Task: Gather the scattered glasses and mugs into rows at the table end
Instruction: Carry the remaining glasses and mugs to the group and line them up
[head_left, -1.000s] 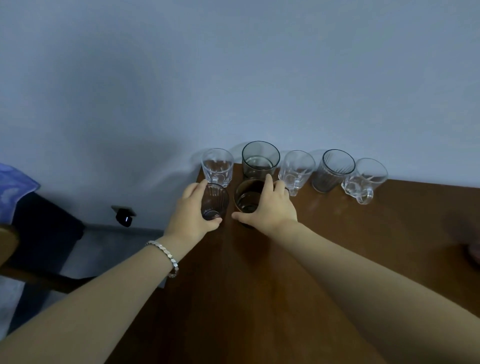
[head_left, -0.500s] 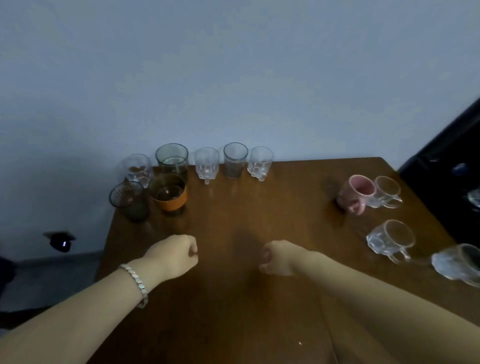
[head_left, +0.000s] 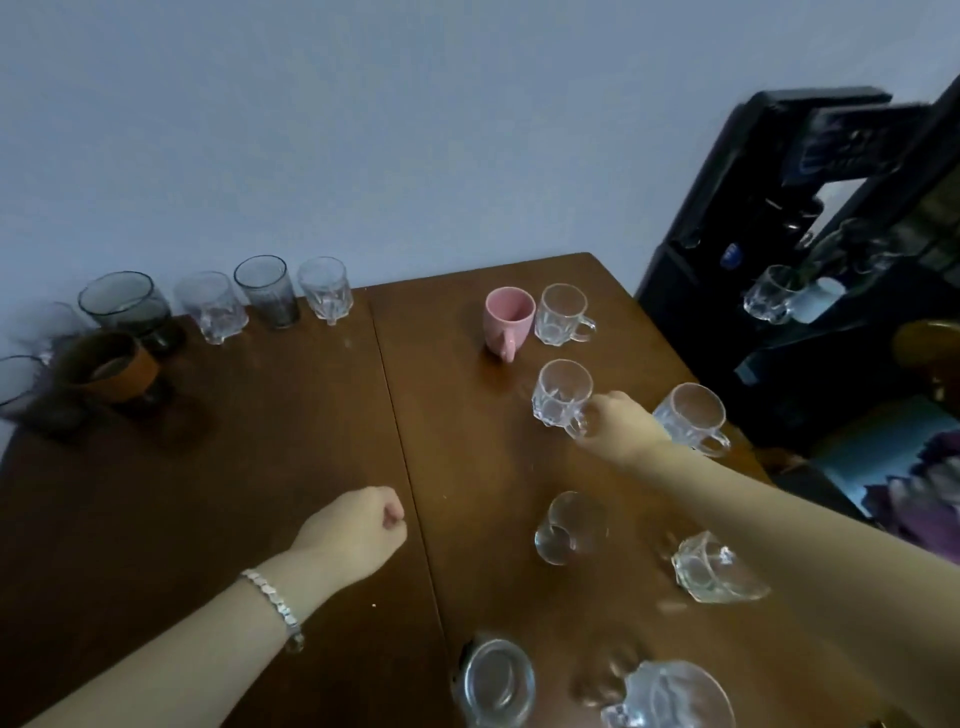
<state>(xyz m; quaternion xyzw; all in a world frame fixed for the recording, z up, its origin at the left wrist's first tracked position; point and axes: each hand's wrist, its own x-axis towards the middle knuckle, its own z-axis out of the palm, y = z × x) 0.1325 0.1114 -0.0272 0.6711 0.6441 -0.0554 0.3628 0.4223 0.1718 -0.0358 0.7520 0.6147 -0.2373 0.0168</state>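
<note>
At the table's far left end stand gathered glasses: a smoked tumbler (head_left: 127, 306), an orange-banded glass (head_left: 111, 369), a clear glass (head_left: 210, 306), a dark ribbed glass (head_left: 267, 291) and a clear mug (head_left: 324, 286). Scattered on the right are a pink mug (head_left: 509, 317), clear mugs (head_left: 563, 314) (head_left: 691, 415) (head_left: 711, 569) and glasses (head_left: 569, 527) (head_left: 498, 680). My right hand (head_left: 621, 428) is closed on the handle of a clear glass mug (head_left: 558, 395), which stands on the table. My left hand (head_left: 356, 530) is a fist over the table's middle, holding nothing.
The wooden table (head_left: 260, 493) has a seam down its middle and meets the wall at the back. A black water dispenser (head_left: 769, 218) with a glass (head_left: 769, 296) on it stands off the right edge. A large clear mug (head_left: 670, 696) sits at the near edge.
My right hand has reached out to the right and closed on the clear mug's handle. My left hand stays a fist. The view has swung right, showing more scattered glassware.
</note>
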